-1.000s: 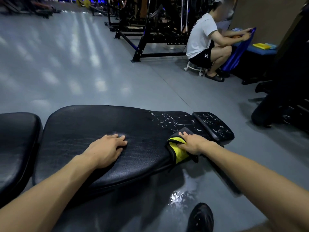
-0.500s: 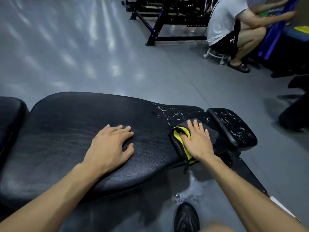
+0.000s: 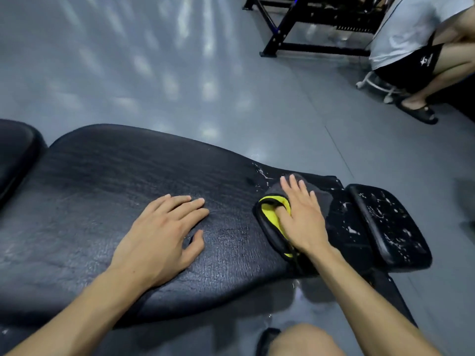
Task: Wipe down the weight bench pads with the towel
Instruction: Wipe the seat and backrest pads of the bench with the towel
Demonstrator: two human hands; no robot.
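Note:
A long black bench pad (image 3: 108, 191) stretches across the view. My left hand (image 3: 164, 235) lies flat on its middle, fingers spread, holding nothing. At the pad's narrow right end my right hand (image 3: 302, 217) presses flat on a grey and yellow towel (image 3: 272, 214), with its thumb tucked into the yellow fold. White flecks of foam dot the pad beside the towel. A small black headrest pad (image 3: 390, 224), also spotted white, sits just to the right. A second black pad (image 3: 15, 152) shows at the left edge.
The grey gym floor (image 3: 154, 73) lies beyond the bench, wet and shiny below its near edge. A person (image 3: 421, 44) in a white shirt crouches on a small stool at the upper right. A black rack frame (image 3: 303, 29) stands at the top. My knee and shoe show at the bottom.
My right hand has pushed the towel from the pad's near edge up onto its top, farther across the narrow end. My left hand has stayed put. The camera has tilted down and closer.

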